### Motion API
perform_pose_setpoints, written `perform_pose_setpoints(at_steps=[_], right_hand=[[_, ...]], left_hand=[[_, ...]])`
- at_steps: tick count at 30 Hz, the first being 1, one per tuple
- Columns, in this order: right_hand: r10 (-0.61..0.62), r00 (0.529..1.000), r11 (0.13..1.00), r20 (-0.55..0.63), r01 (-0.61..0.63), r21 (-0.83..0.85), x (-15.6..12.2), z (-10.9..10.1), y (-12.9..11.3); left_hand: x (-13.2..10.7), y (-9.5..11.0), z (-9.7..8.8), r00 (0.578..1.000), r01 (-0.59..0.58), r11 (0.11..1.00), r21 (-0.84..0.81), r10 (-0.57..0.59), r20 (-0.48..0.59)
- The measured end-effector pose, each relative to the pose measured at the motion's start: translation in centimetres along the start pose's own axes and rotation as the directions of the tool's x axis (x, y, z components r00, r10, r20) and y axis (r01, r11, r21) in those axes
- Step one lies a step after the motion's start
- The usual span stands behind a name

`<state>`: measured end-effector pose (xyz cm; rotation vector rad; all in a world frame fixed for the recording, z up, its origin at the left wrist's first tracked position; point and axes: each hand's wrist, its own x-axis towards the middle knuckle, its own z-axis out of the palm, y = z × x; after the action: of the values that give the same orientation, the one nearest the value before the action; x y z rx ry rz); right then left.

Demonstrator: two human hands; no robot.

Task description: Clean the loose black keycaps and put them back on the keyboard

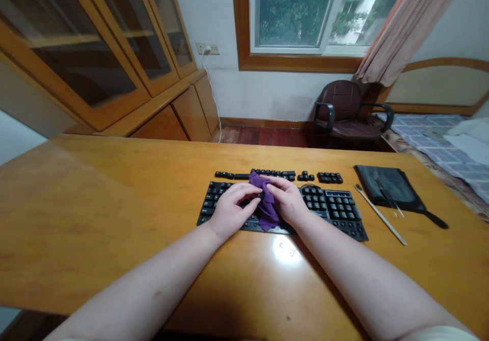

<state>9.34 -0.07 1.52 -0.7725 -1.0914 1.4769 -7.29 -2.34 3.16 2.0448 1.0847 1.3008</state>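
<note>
My left hand (236, 206) pinches a small black keycap (261, 195) between thumb and fingertips, over the middle of a black keyboard (336, 204). Wrapped against the keycap is a crumpled purple cloth (268, 218), with its lower end hanging down to the keyboard's front edge. My right hand (287, 198) is closed on the cloth from the other side. Loose black keycaps (328, 177) lie in a row along the far side of the keyboard. Part of the keyboard is hidden under both hands and the cloth.
On the right of the wooden table (114, 203) lie a black pouch (389, 183), a wire tool (393, 201) and a long thin brush (382, 218). Beyond the table stand a maroon armchair (340, 104) and a bed (431, 132). A glass-door cabinet (153, 89) is at left.
</note>
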Motion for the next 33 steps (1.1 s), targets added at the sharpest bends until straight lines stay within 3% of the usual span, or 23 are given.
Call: perform_pose_setpoints(at_steps=[3, 9, 12, 19, 24, 29, 33], right_hand=[[0.033, 0.999, 0.998, 0.030, -0.034, 0.060, 0.1, 0.0, 0.4], [0.075, 0.997, 0.997, 0.029, -0.075, 0.026, 0.1, 0.0, 0.4], [0.077, 0.997, 0.993, 0.021, -0.075, -0.092, -0.1, 0.3, 0.0], [-0.103, 0.993, 0.943, 0.050, 0.114, -0.312, -0.3, 0.3, -0.2], [-0.188, 0.982, 0.926, -0.009, 0.174, -0.334, -0.3, 0.0, 0.0], [-0.151, 0.988, 0.931, -0.021, 0.136, -0.340, -0.4, 0.2, -0.1], [-0.129, 0.992, 0.935, 0.004, 0.123, -0.333, -0.5, 0.6, 0.0]], left_hand=[[-0.2, -0.7, -0.1, 0.997, -0.043, 0.999, -0.003, 0.043, -0.069], [-0.1, -1.2, 0.0, 0.985, -0.012, 0.999, -0.042, 0.005, -0.174], [-0.2, -1.6, 0.3, 0.984, 0.041, 0.993, -0.111, -0.059, -0.167], [-0.4, -1.7, 0.9, 0.954, 0.214, 0.922, -0.322, -0.268, -0.133], [-0.4, -1.2, 1.0, 0.935, 0.269, 0.893, -0.360, -0.332, -0.124], [-0.3, -1.4, 1.1, 0.919, 0.302, 0.877, -0.372, -0.372, -0.129], [-0.3, -1.3, 1.0, 0.932, 0.279, 0.897, -0.342, -0.339, -0.128]])
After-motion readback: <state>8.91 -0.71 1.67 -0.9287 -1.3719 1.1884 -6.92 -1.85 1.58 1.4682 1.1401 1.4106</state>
